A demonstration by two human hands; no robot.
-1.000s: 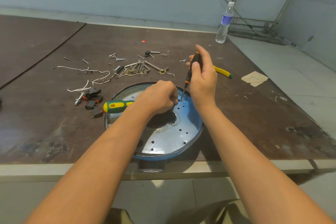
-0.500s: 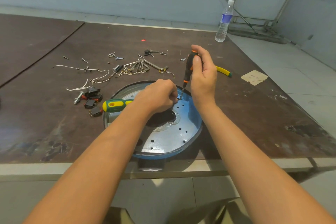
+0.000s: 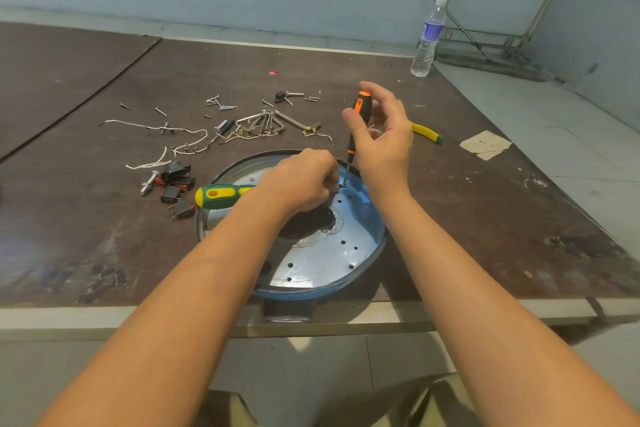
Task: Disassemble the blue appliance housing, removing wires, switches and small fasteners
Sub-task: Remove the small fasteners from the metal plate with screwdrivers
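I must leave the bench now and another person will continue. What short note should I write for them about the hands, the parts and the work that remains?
Right hand grips the orange-black screwdriver, tip down at the far rim of the blue housing.
Left hand is curled beside that tip; what it pinches, if anything, is hidden.
Green-yellow screwdriver lies across the housing's left rim.
Done: switches, white wires and loose screws lie on the table, left of and behind the housing.
Left: probably the fastener under the tip; check for others.
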